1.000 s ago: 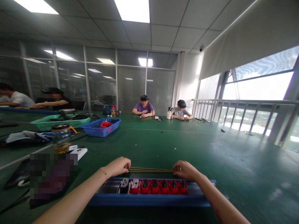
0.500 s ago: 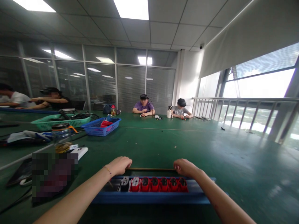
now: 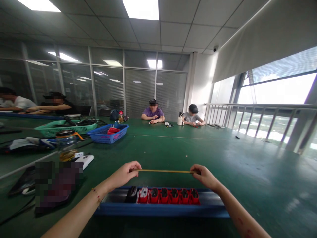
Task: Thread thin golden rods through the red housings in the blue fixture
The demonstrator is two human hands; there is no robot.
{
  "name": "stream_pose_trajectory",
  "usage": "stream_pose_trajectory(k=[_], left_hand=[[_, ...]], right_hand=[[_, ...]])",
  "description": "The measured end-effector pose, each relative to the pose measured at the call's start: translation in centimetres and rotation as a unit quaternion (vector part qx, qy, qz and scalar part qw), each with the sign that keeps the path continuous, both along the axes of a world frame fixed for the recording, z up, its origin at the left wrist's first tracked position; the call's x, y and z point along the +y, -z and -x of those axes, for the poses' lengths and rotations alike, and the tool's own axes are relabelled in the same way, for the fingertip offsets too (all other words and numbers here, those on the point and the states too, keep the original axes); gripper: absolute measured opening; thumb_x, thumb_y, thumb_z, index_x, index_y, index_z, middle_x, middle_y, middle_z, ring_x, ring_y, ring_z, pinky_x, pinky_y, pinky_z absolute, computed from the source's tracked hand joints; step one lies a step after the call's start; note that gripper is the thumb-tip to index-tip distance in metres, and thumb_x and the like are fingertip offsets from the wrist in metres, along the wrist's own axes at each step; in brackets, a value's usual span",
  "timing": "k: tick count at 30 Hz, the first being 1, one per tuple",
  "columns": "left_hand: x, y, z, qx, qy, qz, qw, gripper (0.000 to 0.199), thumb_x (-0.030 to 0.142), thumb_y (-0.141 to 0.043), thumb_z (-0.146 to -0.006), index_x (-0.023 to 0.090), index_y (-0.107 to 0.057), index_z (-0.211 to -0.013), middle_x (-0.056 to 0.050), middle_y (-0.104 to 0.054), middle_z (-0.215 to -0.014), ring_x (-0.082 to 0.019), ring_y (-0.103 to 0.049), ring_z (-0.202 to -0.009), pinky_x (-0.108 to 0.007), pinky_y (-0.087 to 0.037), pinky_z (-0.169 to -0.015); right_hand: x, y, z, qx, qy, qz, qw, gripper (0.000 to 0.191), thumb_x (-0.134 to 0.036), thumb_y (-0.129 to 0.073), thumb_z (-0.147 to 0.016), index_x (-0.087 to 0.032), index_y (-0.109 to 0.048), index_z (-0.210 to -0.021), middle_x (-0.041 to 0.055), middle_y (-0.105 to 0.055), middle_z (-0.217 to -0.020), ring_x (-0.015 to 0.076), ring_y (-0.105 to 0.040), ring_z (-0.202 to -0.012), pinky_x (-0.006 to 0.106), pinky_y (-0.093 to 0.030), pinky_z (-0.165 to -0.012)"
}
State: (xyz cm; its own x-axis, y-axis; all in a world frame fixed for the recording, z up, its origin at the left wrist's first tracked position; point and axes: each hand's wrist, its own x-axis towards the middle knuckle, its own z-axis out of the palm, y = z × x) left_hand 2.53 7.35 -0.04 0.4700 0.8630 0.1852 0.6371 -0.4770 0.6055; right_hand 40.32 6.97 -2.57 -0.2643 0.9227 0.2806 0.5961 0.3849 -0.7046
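Observation:
A thin yellow strip (image 3: 164, 171) runs level between my two hands, above the far side of a blue channel-shaped tray (image 3: 163, 210). My left hand (image 3: 130, 171) pinches its left end and my right hand (image 3: 200, 173) pinches the right end. Whether the strip is a tape or a stiff rod I cannot tell. Below it, several red blocks (image 3: 164, 195) with dark tops stand in a row in the tray. The leftmost red block (image 3: 143, 195) has a pale top, and a black block (image 3: 132, 194) tilts beside it.
To the left lie a dark pouch (image 3: 59, 191), a white power bank (image 3: 88, 161) and a lidded jar (image 3: 66, 147). Farther back are a blue basket (image 3: 109, 135) and a green basket (image 3: 65, 129). Several people sit around the green table (image 3: 223, 158).
Both hands have risen away from the tray with the strip and moved slightly apart. The strip now shows above the tray's far edge. The black block leans more.

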Motion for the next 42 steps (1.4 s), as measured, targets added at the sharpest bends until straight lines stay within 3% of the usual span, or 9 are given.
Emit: stream_pose_trajectory(k=[4, 7, 10, 14, 20, 26, 34, 42], left_hand=[[-2.3, -0.3, -0.1, -0.074, -0.008, 0.062, 0.995, 0.03, 0.04, -0.043, -0.079, 0.019, -0.05, -0.099, 0.003, -0.05, -0.07, -0.012, -0.048, -0.066, -0.022, -0.038, -0.061], [-3.3, -0.5, 0.1, -0.079, -0.035, 0.06, 0.994, 0.039, 0.049, -0.039, -0.08, 0.019, -0.051, -0.101, 0.003, -0.049, -0.068, -0.013, -0.048, -0.067, -0.023, -0.038, -0.063], [-3.8, -0.8, 0.3, -0.084, -0.047, 0.059, 0.994, 0.037, 0.05, -0.039, -0.08, 0.018, -0.054, -0.093, 0.002, -0.052, -0.068, -0.013, -0.05, -0.068, -0.023, -0.039, -0.065], [-3.9, -0.8, 0.8, -0.078, -0.04, 0.102, 0.991, 0.032, 0.048, -0.046, -0.076, 0.018, -0.055, -0.083, 0.001, -0.058, -0.071, -0.014, -0.053, -0.07, -0.022, -0.04, -0.064], [-3.8, -0.4, 1.7, -0.089, -0.027, 0.168, 0.981, 0.031, 0.045, -0.053, -0.071, 0.017, -0.055, -0.083, -0.001, -0.062, -0.075, -0.013, -0.055, -0.069, -0.021, -0.041, -0.059], [-4.2, -0.3, 1.7, -0.072, -0.011, 0.189, 0.979, 0.032, 0.046, -0.049, -0.073, 0.016, -0.054, -0.084, -0.001, -0.063, -0.07, -0.011, -0.053, -0.059, -0.02, -0.039, -0.051], [-4.2, -0.5, 1.8, -0.03, -0.021, 0.196, 0.98, 0.035, 0.05, -0.047, -0.073, 0.017, -0.051, -0.083, 0.0, -0.063, -0.067, -0.008, -0.048, -0.047, -0.019, -0.033, -0.046], [-3.9, 0.3, 1.9, -0.038, -0.015, 0.192, 0.981, 0.03, 0.046, -0.048, -0.074, 0.019, -0.052, -0.083, 0.001, -0.061, -0.069, -0.01, -0.049, -0.056, -0.018, -0.035, -0.048]], right_hand=[[-2.6, -0.8, 0.4, 0.056, -0.025, 0.035, 0.998, 0.015, -0.019, -0.051, -0.071, -0.016, -0.056, -0.084, -0.0012, -0.055, -0.068, 0.0127, -0.05, -0.064, 0.022, -0.038, -0.057], [-4.6, -1.7, 0.4, 0.098, -0.076, 0.098, 0.987, 0.028, -0.031, -0.056, -0.074, -0.018, -0.052, -0.098, -0.0009, -0.054, -0.075, 0.0124, -0.05, -0.069, 0.022, -0.039, -0.06], [-5.5, -2.2, 0.4, 0.102, -0.086, 0.139, 0.981, 0.033, -0.042, -0.053, -0.077, -0.018, -0.053, -0.098, -0.0006, -0.053, -0.075, 0.0105, -0.048, -0.063, 0.02, -0.037, -0.053], [-5.5, -1.8, 0.6, 0.075, -0.072, 0.156, 0.982, 0.034, -0.047, -0.054, -0.075, -0.015, -0.056, -0.088, -0.001, -0.052, -0.068, 0.0096, -0.046, -0.059, 0.019, -0.035, -0.051], [-5.9, -1.5, 0.9, 0.044, -0.069, 0.153, 0.985, 0.033, -0.046, -0.056, -0.074, -0.016, -0.057, -0.089, -0.0025, -0.051, -0.061, 0.0089, -0.044, -0.054, 0.019, -0.032, -0.047], [-5.5, -1.1, 1.0, 0.1, -0.051, 0.138, 0.984, 0.03, -0.043, -0.058, -0.073, -0.016, -0.055, -0.083, -0.0005, -0.056, -0.068, 0.0116, -0.051, -0.063, 0.021, -0.04, -0.056], [-5.4, -0.8, 0.9, 0.017, -0.042, 0.123, 0.991, 0.031, -0.045, -0.057, -0.073, -0.016, -0.056, -0.085, -0.0022, -0.053, -0.061, 0.0102, -0.046, -0.055, 0.019, -0.034, -0.049], [-5.2, -0.4, 0.5, -0.02, -0.047, 0.11, 0.993, 0.034, -0.048, -0.054, -0.074, -0.017, -0.056, -0.087, -0.0027, -0.051, -0.06, 0.0101, -0.044, -0.055, 0.02, -0.033, -0.048]])
